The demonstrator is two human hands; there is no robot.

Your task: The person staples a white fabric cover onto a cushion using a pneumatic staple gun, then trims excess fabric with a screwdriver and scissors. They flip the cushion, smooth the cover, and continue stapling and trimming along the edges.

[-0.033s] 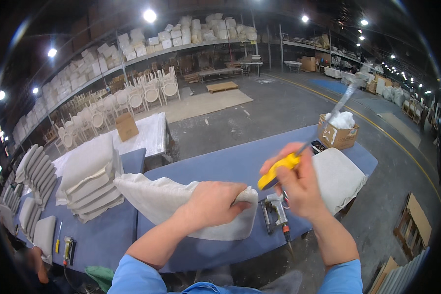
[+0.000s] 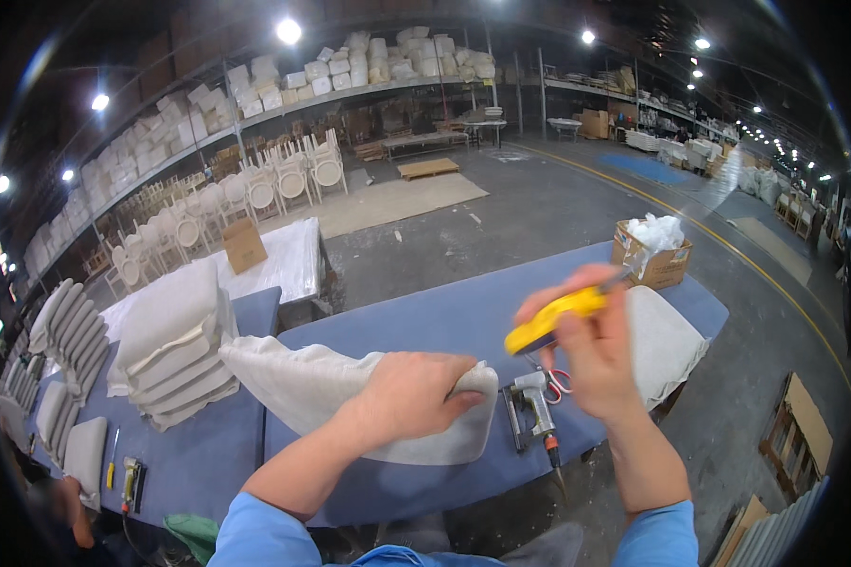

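My left hand (image 2: 411,392) is closed over the right end of a light fabric-covered chair seat pad (image 2: 298,380), holding it tilted up on the blue table. In my right hand (image 2: 596,364), wrapped in the fingers, is a yellow and dark handle, apparently of a screwdriver (image 2: 569,314); its shaft is smeared by motion. It is raised above the table, apart from the seat pad. Below it lie a pneumatic staple gun (image 2: 536,413) with a hose and red-handled scissors (image 2: 560,384). Another covered seat pad (image 2: 667,345) rests beyond my right hand.
Seat pads (image 2: 175,364) are stacked at the left, near another screwdriver (image 2: 112,465) and staple gun (image 2: 134,484). At the table's far right stands a cardboard box (image 2: 660,268) with white stuffing. Chair frames (image 2: 293,181) stand beyond. A person's hand (image 2: 71,496) shows at lower left.
My right hand has shifted slightly right with the screwdriver, and the shaft has swung farther right and blurred. More of the scissors shows. My left hand and the seat pad stay put.
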